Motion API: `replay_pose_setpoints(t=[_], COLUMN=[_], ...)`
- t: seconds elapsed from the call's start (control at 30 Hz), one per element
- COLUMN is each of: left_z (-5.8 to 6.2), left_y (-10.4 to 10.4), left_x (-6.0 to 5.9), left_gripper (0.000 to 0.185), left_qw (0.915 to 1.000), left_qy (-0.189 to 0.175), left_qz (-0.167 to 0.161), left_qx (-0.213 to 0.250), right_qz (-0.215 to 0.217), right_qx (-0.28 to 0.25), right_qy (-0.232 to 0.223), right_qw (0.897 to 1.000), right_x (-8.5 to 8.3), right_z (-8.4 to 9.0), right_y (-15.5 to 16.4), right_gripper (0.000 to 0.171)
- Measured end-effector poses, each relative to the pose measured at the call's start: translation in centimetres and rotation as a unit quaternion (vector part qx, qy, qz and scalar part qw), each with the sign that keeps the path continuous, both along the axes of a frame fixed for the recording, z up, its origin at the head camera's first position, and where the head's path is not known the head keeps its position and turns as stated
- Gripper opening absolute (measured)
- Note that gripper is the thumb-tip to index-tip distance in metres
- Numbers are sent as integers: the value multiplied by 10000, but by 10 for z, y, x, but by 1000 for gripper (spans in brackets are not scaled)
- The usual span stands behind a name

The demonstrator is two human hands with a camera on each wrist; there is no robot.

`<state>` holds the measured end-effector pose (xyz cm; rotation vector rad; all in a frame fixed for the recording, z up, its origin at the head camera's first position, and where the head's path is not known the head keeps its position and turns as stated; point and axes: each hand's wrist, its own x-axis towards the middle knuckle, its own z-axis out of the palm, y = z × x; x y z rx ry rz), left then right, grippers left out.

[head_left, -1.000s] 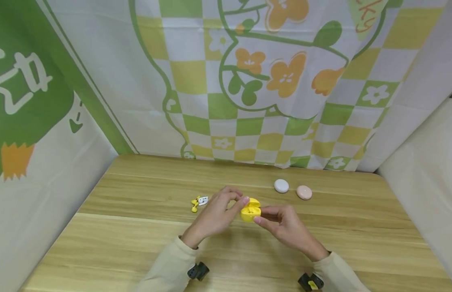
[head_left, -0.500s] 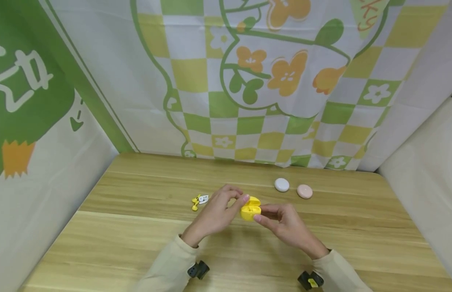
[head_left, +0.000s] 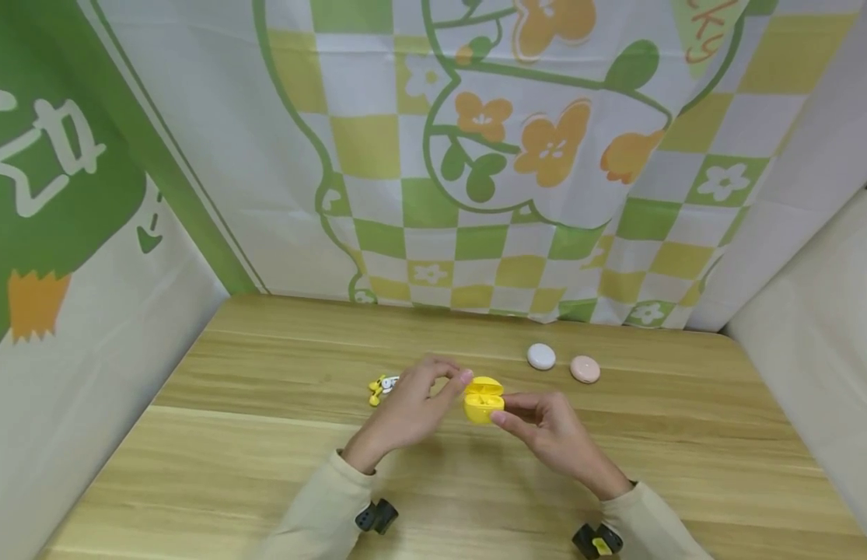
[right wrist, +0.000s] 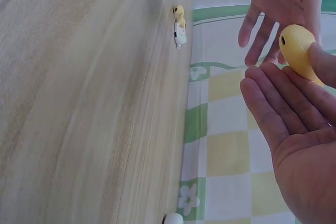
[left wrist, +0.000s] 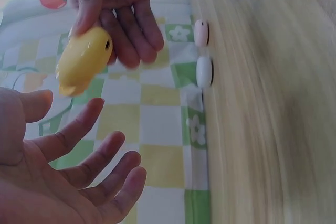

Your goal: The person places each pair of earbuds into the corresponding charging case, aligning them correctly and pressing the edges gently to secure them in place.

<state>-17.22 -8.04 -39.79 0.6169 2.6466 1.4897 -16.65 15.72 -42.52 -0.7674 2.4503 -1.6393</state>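
1. Cream sleeves [head_left: 321,517] lie nearest, one on each forearm, with a black wrist camera [head_left: 377,516] strapped below the left wrist and another below the right.
2. The right hand [head_left: 552,435] holds the yellow case [head_left: 484,400] just above the table [head_left: 216,467], thumb and fingertips pinching its lower half. In the right wrist view the case [right wrist: 299,51] sits against the fingertips with the thumb pressed to its side; in the left wrist view it [left wrist: 84,59] rests on the curled fingers under the thumb.
3. The case is open in the head view, its lid tipped up and away from the person, with the inner tray showing. A small dark port shows on its shell in both wrist views.
4. The left hand [head_left: 410,408] is just beside the case on its left, released and gripping nothing. Its fingers are loosely spread in the left wrist view [left wrist: 68,166], and one fingertip reaches close to the lid; whether it touches cannot be told.
5. Past the left hand, yellow earbuds [head_left: 373,388] lie on the table, touching a small white one [head_left: 389,383]. The right wrist view shows the same little cluster [right wrist: 179,24].
6. Farther back and to the right, a white case [head_left: 541,356] and a pink case [head_left: 585,369] sit shut, just beside each other, well apart from both hands.
7. Behind the table hangs a cloth [head_left: 475,155] in green and yellow checks with orange flowers.
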Motion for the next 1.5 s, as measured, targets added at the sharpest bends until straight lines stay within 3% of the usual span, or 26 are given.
replay_pose_setpoints(t=[0.17, 0.37, 0.6, 0.77, 0.9, 1.1, 1.5], left_z=[-1, -12, -28, -39, -46, -49, -51], left_y=[-23, -56, -76, -80, -80, -81, -80], left_x=[-7, -17, -22, -23, -24, -25, -26], left_gripper=[35, 30, 29, 28, 33, 29, 11], left_qw=[9989, 9912, 9745, 9634, 9568, 9500, 9479], left_qy=[120, 232, -21, -370, -577, -565, -259], left_qz=[444, 1044, 1500, 1727, 1861, 1929, 1844], left_qx=[-21, -774, -1666, -2018, -2160, -2388, -2584], right_qz=[-169, -310, -359, -399, -362, -302, -208], right_qx=[-6, -53, -88, -48, -8, 13, 69], right_qy=[65, 166, 156, 114, 11, -89, -62], right_qw=[9998, 9994, 9992, 9991, 9993, 9995, 9997], right_x=[1, 0, -1, -1, -1, 0, 2], right_z=[0, 1, -1, -1, -1, 0, 1], right_y=[1, 3, 4, 4, 5, 5, 4], right_gripper=[27, 24, 24, 24, 26, 27, 28])
